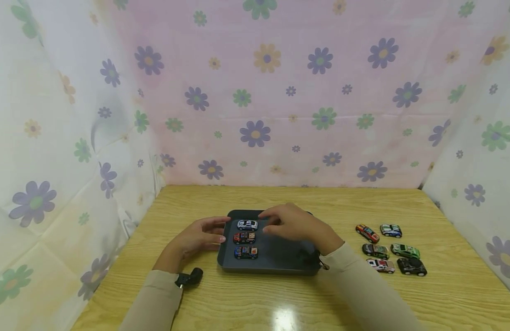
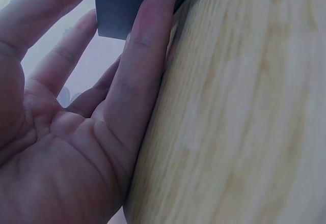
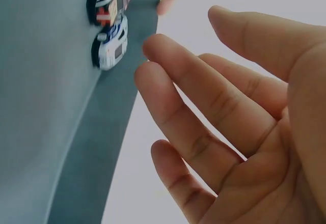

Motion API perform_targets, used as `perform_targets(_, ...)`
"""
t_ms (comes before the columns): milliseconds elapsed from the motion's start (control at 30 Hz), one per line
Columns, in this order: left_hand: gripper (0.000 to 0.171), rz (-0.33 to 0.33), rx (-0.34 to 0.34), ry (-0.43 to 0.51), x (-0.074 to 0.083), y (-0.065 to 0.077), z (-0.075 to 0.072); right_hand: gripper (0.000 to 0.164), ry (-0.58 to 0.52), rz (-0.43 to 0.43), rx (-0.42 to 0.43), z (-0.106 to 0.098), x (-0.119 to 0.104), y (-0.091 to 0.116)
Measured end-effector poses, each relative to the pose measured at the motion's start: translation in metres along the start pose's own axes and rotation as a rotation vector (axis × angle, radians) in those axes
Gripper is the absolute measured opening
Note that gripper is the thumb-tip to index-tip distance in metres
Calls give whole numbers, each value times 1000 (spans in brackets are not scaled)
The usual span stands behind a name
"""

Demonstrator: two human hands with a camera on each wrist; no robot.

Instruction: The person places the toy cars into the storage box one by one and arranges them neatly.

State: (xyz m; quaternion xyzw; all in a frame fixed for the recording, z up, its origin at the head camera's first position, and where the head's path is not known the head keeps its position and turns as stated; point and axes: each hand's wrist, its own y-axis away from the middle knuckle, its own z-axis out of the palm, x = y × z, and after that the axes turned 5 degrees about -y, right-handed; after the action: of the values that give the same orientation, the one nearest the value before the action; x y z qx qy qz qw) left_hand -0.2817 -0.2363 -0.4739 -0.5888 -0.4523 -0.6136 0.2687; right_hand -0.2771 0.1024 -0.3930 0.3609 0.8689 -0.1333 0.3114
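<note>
A dark grey rectangular tray (image 1: 280, 265) lies on the wooden table, with three toy cars in a column along its left side. The white toy car (image 1: 247, 225) is at the back, the red toy car (image 1: 244, 237) in the middle and the blue toy car (image 1: 246, 252) in front. My left hand (image 1: 197, 238) is at the tray's left edge, fingertips right at its wall, fingers extended in the left wrist view. Over the tray hovers my right hand (image 1: 294, 223), holding nothing, its fingers relaxed and apart in the right wrist view (image 3: 219, 112).
To the tray's right, several more toy cars stand in a loose group, among them a black car (image 1: 411, 266), a green car (image 1: 405, 250) and an orange-red car (image 1: 367, 233). Flower-patterned cloth (image 1: 255, 133) hangs behind the table (image 1: 197, 202) and on both sides.
</note>
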Motion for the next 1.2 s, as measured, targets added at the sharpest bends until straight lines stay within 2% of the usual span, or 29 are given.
perform_targets(433,74,-6,-3,-13,-1,1,0,52,28,-3,125,-23,28,51)
perform_targets(800,74,-7,-4,-10,-1,0,1,36,90,-17,317,-40,49,91)
perform_targets(967,75,-13,-8,7,-1,-1,1,32,115,39,380,-47,62,108)
perform_targets(1200,75,-2,-7,-6,0,1,1,28,114,115,392,-57,72,121)
